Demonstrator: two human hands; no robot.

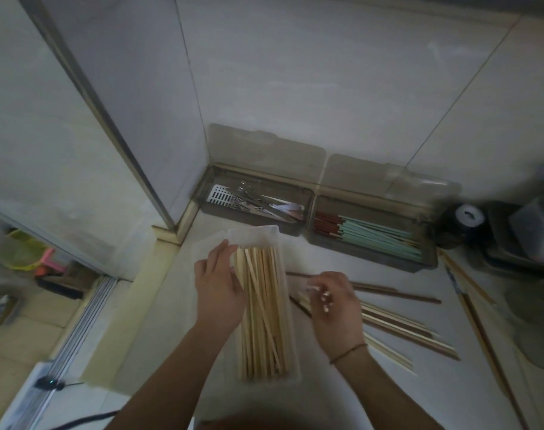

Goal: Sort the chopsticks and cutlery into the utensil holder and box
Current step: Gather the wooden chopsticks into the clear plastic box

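A clear plastic box (254,235) lies lengthwise on the counter, filled with several pale wooden chopsticks (263,318). My left hand (218,287) rests against the box's left side, fingers straight along the sticks. Just right of the box, my right hand (334,308) curls its fingers around a few light chopsticks. More loose chopsticks (400,327), pale and dark brown, fan out on the counter under and to the right of that hand. Against the wall stand two grey lidded trays: one with metal cutlery (258,201), one with green-and-brown chopsticks (376,232).
Long chopsticks (478,324) lie along the counter's right side. A dark roll of tape (467,217) and a dark container sit at the far right. The counter's left edge drops to a sliding-door track (78,327) and the floor.
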